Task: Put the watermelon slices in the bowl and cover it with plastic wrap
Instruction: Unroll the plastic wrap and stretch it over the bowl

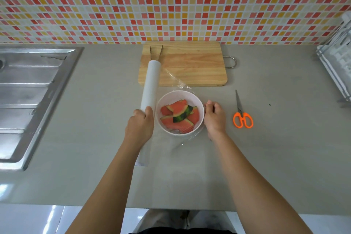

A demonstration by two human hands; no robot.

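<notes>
A white bowl (201, 108) stands on the grey counter and holds several watermelon slices (180, 116). A clear sheet of plastic wrap (177, 81) stretches from the white roll (151, 85) across the bowl to its right side. My left hand (140, 125) grips the roll just left of the bowl. On the bowl's right side, my right hand (213, 118) has its fingers curled on the free edge of the wrap.
Behind the bowl lies a wooden cutting board (190, 66) with metal tongs (156, 52) on it. Orange-handled scissors (242, 114) lie to the right. A steel sink (28, 91) is at the left and a dish rack (336, 66) at the far right.
</notes>
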